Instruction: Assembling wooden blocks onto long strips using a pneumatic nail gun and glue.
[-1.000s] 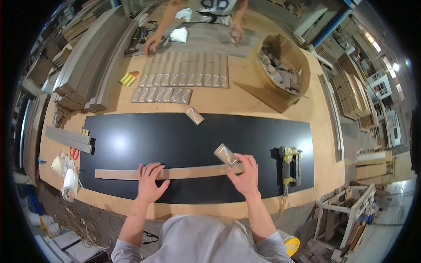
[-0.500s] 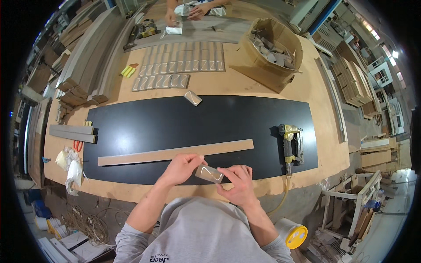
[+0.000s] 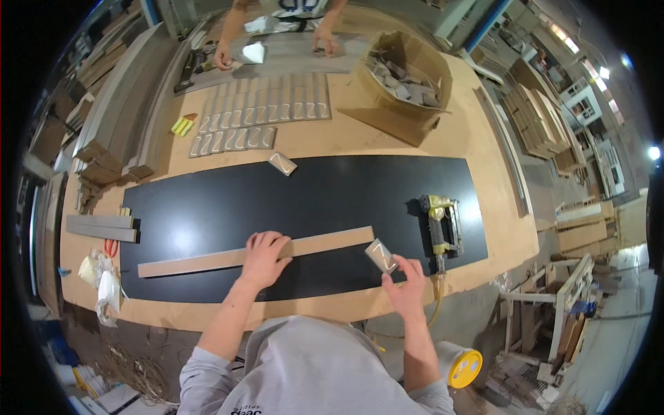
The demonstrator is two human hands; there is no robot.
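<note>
A long, narrow wooden strip [image 3: 194, 263] lies at a slight slant on a black panel [image 3: 311, 194]. My left hand [image 3: 265, 259] is over its middle, fingers bent across the strip and thumb on the near side. Beyond the strip's right end, my right hand [image 3: 407, 285] pinches a small rectangular wooden block [image 3: 382, 256] by its near edge. A pale, glue-like zigzag line marks the block's upper face. Another such block [image 3: 282, 164] lies alone at the panel's far edge.
Several marked blocks [image 3: 263, 104] stand in rows beyond the panel. A nail gun [image 3: 440, 225] with a hose lies at right. A carton of offcuts [image 3: 408, 90] is at far right, stacked boards [image 3: 117, 104] at left. Across the table a co-worker's hands [image 3: 325, 43] are at work.
My left hand has let go of the block and moved forward onto the strip. My right hand has carried the block right, to the strip's end. The view has shifted a little.
</note>
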